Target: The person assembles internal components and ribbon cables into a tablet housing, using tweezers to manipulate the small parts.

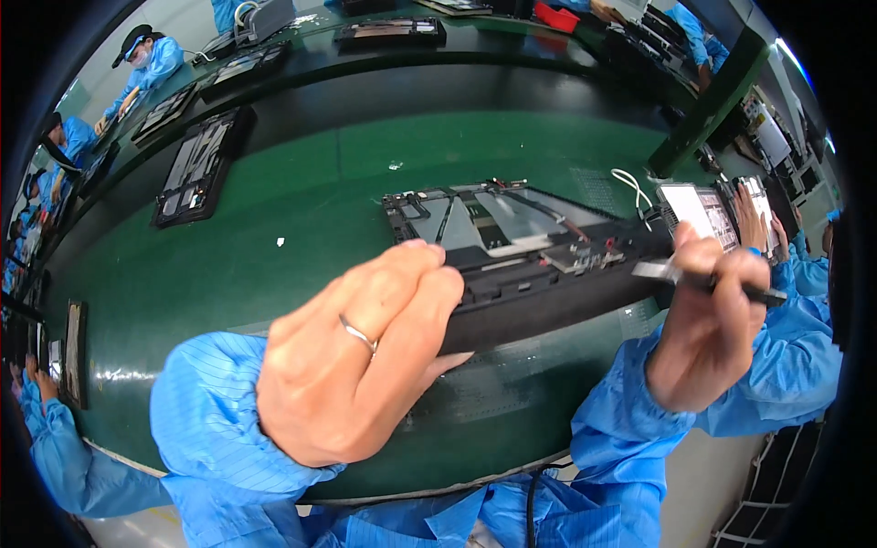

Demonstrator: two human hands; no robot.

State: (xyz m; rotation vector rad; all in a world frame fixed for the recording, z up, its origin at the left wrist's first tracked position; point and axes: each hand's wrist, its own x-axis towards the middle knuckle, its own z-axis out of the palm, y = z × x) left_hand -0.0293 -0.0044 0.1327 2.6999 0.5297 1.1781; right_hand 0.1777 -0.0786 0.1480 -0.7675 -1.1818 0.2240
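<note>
We grip the near left edge of an opened laptop chassis [512,265] with our left hand [352,361], fingers curled tight over its black rim and thumb beneath, a ring on one finger. The chassis sits tilted, its near edge lifted off the green mat [274,247], its inner boards and metal plates facing up. Our right hand [708,320] has its fingers pinched together around tweezers [681,272], the flat tip resting just at the chassis's right end. A white cable [632,187] lies on the mat beyond it. The green surface curves away to a dark conveyor strip [438,91] carrying more black trays [196,169]. Workers in blue coats [151,64] sit along the far side, and another person's hand [754,219] rests on a device to our right beside a green post [708,105].
</note>
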